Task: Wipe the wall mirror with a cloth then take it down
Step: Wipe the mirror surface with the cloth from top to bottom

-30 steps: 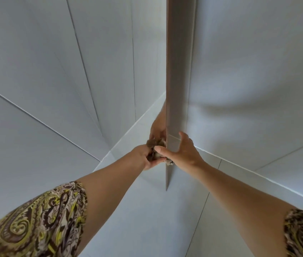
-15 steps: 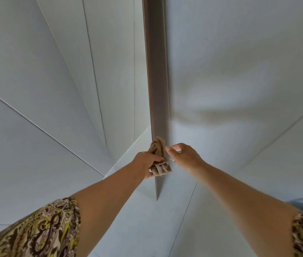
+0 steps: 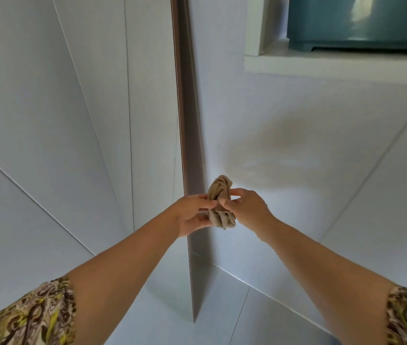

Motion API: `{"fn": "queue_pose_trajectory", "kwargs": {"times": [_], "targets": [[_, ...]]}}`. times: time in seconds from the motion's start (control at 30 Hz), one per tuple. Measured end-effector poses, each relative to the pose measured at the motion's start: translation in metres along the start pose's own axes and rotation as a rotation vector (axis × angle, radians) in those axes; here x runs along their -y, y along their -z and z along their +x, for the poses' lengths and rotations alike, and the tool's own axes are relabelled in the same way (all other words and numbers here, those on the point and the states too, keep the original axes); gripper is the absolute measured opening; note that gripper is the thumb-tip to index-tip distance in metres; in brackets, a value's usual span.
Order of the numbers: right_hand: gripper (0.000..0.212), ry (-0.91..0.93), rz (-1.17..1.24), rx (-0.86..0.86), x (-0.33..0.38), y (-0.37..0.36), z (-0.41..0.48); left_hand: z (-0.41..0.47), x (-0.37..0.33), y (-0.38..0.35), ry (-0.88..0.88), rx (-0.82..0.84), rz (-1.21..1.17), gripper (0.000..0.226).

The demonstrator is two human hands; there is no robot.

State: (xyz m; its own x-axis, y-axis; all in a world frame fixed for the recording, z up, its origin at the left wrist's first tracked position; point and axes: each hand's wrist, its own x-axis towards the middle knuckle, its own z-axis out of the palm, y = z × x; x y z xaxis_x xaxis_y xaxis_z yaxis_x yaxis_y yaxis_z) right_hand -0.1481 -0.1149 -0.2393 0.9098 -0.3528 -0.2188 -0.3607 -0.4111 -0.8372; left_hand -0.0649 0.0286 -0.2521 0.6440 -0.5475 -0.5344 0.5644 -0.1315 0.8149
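Pale tiled wall (image 3: 309,150) across the whole right half of the frame, thin grout lines slanting through it. Left half filled by the mirror (image 3: 73,120), seen almost edge-on, mounted flat against that wall and throwing back the same pale tiles. Brown mirror frame edge (image 3: 187,125) as a narrow strip from top centre down to a point at lower centre. Upper right corner: white ledge (image 3: 321,68) with a teal box (image 3: 359,23) sitting on it. Two bare forearms reaching up from the lower corners, patterned sleeves (image 3: 23,317) at the bottom left and bottom right. Meeting just right of centre, both on the bunched tan cloth (image 3: 222,207). Left hand (image 3: 192,215) curled round its near side, fingers closed on the fabric, overlapping the frame edge. Right hand (image 3: 244,207) pinching the same bundle from the other side with thumb and fingertips. Cloth just beside the frame edge; touching it or not, impossible to tell.
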Motion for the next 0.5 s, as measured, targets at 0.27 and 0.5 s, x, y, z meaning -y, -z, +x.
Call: {"fn": "queue_pose_trajectory", "kwargs": {"times": [0.27,0.5], "targets": [[0.040,0.198,-0.050,-0.134,0.077,0.056,-0.003,-0.035,-0.091,-0.025,-0.170,-0.004,0.094,0.045],[0.028,0.339,-0.050,-0.316,0.116,0.117,-0.007,-0.045,-0.155,-0.070,-0.573,-0.179,0.294,0.033]]}}
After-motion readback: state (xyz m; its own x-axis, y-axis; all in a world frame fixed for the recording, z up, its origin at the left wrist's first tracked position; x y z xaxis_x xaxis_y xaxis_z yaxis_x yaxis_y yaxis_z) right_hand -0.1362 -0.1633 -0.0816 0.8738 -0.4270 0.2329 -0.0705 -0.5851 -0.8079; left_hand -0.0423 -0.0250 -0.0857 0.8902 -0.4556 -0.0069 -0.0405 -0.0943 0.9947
